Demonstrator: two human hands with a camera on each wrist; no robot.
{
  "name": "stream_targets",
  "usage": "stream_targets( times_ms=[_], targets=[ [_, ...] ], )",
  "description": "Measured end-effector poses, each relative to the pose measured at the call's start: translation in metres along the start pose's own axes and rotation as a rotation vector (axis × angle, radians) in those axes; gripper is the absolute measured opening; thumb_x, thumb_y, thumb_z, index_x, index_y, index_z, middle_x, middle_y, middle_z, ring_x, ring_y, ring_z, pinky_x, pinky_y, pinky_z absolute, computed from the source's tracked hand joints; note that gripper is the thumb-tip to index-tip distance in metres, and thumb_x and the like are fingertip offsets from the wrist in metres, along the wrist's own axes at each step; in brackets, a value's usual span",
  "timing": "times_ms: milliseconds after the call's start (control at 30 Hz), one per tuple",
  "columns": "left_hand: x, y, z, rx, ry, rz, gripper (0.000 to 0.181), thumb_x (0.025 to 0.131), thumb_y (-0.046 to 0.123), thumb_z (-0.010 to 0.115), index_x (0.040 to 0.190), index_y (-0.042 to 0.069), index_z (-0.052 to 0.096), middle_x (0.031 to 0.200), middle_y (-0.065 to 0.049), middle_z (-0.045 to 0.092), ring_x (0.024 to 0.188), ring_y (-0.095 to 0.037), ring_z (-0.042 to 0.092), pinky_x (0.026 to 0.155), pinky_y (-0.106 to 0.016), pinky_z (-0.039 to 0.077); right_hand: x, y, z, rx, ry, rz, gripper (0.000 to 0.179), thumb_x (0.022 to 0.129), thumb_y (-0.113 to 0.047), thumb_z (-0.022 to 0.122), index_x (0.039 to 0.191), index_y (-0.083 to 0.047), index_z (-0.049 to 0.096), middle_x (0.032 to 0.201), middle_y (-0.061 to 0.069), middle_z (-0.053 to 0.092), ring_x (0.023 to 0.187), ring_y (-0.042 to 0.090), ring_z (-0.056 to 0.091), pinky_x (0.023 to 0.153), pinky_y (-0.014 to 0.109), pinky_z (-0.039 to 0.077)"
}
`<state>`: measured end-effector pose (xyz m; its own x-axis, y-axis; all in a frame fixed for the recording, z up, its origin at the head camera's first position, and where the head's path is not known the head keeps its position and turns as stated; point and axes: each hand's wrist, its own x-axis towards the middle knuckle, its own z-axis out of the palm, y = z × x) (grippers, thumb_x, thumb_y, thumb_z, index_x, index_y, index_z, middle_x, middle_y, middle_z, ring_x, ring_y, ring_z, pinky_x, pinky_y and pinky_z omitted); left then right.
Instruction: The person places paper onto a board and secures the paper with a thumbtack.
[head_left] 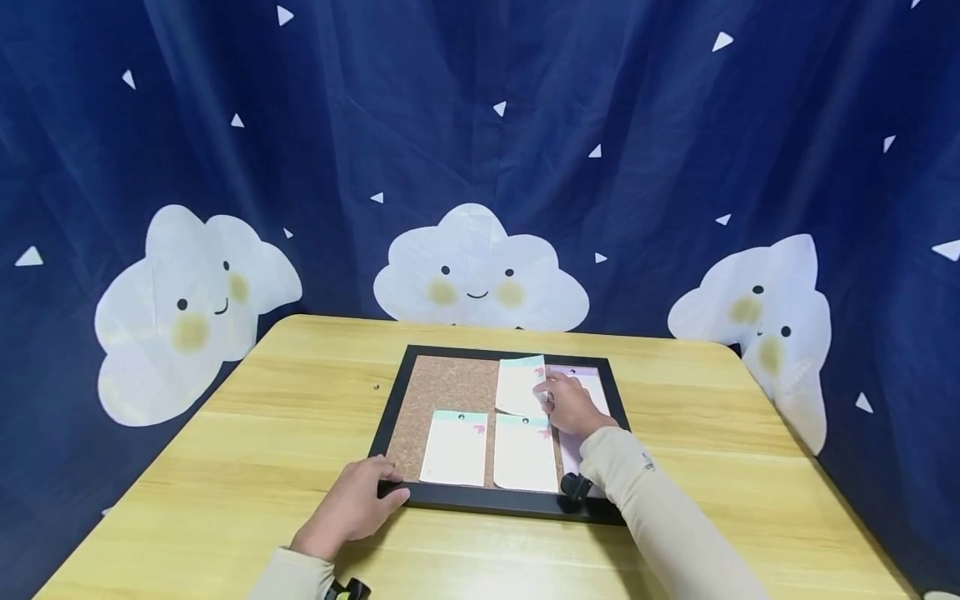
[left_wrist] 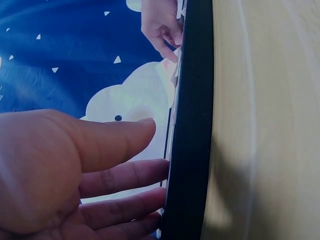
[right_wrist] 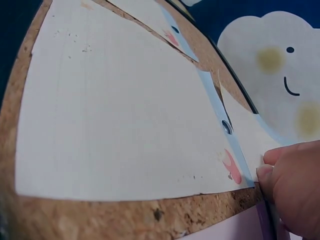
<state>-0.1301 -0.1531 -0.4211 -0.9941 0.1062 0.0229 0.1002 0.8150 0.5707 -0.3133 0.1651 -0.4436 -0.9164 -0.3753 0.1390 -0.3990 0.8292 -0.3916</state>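
Note:
My right hand (head_left: 572, 403) pinches the right edge of a white note sheet (head_left: 519, 387) with a green top band, at the upper middle of a cork board (head_left: 450, 383). In the right wrist view this sheet (right_wrist: 245, 120) is curled up off the cork, its thumb and finger grip at the side. Below it, two similar sheets, left (head_left: 455, 450) and middle (head_left: 523, 458), lie flat, each with a round pin at its top. My left hand (head_left: 360, 498) rests on the front left corner of the black frame (head_left: 487, 498), its fingers extended along it.
A purple-topped sheet (head_left: 592, 385) lies pinned at the board's right, partly hidden by my right arm. A tiny dark object (head_left: 377, 386) sits on the wooden table (head_left: 285, 417) left of the frame. A blue curtain (head_left: 480, 150) with clouds hangs behind the table.

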Motion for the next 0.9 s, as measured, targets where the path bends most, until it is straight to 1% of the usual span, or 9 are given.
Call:
stream_targets(
  times_ms=[100, 200, 267, 400, 500, 667, 767, 833, 900],
  targets=[
    [0.001, 0.000, 0.000, -0.003, -0.006, 0.007, 0.015, 0.086, 0.016, 0.073, 0.097, 0.005, 0.071, 0.124, -0.022, 0.060, 0.122, -0.046, 0.048, 0.103, -0.055, 0.036, 0.000, 0.000, -0.002, -0.030, -0.001, -0.003, 0.032, 0.084, 0.004, 0.065, 0.113, -0.009, 0.072, 0.150, 0.018, 0.036, 0.124, 0.046, 0.043, 0.101, 0.061, 0.034],
    [0.004, -0.002, -0.002, -0.002, -0.018, 0.005, 0.013, 0.086, 0.016, 0.074, 0.095, 0.007, 0.071, 0.118, -0.018, 0.063, 0.117, -0.042, 0.053, 0.101, -0.053, 0.039, 0.000, 0.001, -0.001, -0.041, -0.009, -0.001, 0.033, 0.085, 0.004, 0.065, 0.114, -0.010, 0.072, 0.155, 0.018, 0.026, 0.127, 0.049, 0.039, 0.100, 0.063, 0.034],
    [0.006, -0.003, -0.004, 0.006, -0.032, -0.003, 0.012, 0.085, 0.016, 0.074, 0.094, 0.009, 0.071, 0.113, -0.014, 0.065, 0.113, -0.039, 0.057, 0.098, -0.052, 0.042, 0.000, 0.001, 0.000, -0.043, -0.024, 0.004, 0.033, 0.087, 0.002, 0.064, 0.116, -0.010, 0.071, 0.155, 0.018, 0.028, 0.128, 0.049, 0.038, 0.100, 0.064, 0.033],
    [0.016, -0.006, -0.014, 0.014, -0.062, -0.017, 0.009, 0.087, 0.019, 0.073, 0.093, 0.012, 0.071, 0.102, -0.006, 0.068, 0.103, -0.031, 0.061, 0.093, -0.050, 0.046, -0.002, 0.002, 0.000, -0.008, -0.056, 0.027, 0.034, 0.091, -0.001, 0.060, 0.122, -0.011, 0.067, 0.146, 0.013, 0.045, 0.129, 0.042, 0.041, 0.103, 0.062, 0.030],
    [0.029, -0.012, -0.024, 0.004, -0.060, -0.016, 0.008, 0.090, 0.019, 0.071, 0.094, 0.012, 0.071, 0.096, -0.002, 0.068, 0.095, -0.025, 0.063, 0.087, -0.046, 0.049, -0.004, 0.003, 0.000, 0.026, -0.074, 0.037, 0.034, 0.095, -0.007, 0.059, 0.128, -0.010, 0.062, 0.141, 0.010, 0.051, 0.130, 0.039, 0.040, 0.105, 0.061, 0.028],
    [0.058, -0.028, -0.040, 0.016, -0.034, -0.023, 0.016, 0.092, 0.020, 0.068, 0.098, 0.006, 0.071, 0.098, -0.006, 0.069, 0.088, -0.023, 0.065, 0.077, -0.043, 0.052, -0.004, 0.004, 0.002, 0.040, -0.109, 0.036, 0.043, 0.098, -0.021, 0.059, 0.138, -0.007, 0.053, 0.142, 0.010, 0.050, 0.134, 0.040, 0.035, 0.105, 0.062, 0.026],
    [0.077, -0.039, -0.048, 0.041, -0.017, -0.036, 0.019, 0.093, 0.021, 0.066, 0.101, 0.004, 0.070, 0.098, -0.008, 0.069, 0.089, -0.026, 0.064, 0.080, -0.045, 0.051, -0.005, 0.005, 0.000, 0.045, -0.128, 0.049, 0.050, 0.098, -0.022, 0.059, 0.144, -0.006, 0.045, 0.140, 0.009, 0.052, 0.135, 0.040, 0.033, 0.105, 0.063, 0.025],
    [0.090, -0.046, -0.053, 0.056, 0.003, -0.046, 0.022, 0.094, 0.021, 0.065, 0.103, 0.001, 0.069, 0.099, -0.011, 0.068, 0.092, -0.030, 0.063, 0.083, -0.047, 0.050, -0.005, 0.004, -0.001, 0.050, -0.132, 0.048, 0.053, 0.098, -0.022, 0.059, 0.145, -0.004, 0.043, 0.137, 0.009, 0.055, 0.135, 0.042, 0.033, 0.104, 0.064, 0.026],
    [0.103, -0.051, -0.057, 0.063, 0.025, -0.065, 0.027, 0.095, 0.021, 0.064, 0.108, -0.002, 0.067, 0.104, -0.016, 0.067, 0.098, -0.035, 0.061, 0.086, -0.049, 0.048, -0.005, 0.005, -0.004, 0.054, -0.129, 0.049, 0.053, 0.097, -0.022, 0.060, 0.144, -0.005, 0.044, 0.136, 0.009, 0.056, 0.134, 0.043, 0.034, 0.103, 0.064, 0.027]
  ],
)
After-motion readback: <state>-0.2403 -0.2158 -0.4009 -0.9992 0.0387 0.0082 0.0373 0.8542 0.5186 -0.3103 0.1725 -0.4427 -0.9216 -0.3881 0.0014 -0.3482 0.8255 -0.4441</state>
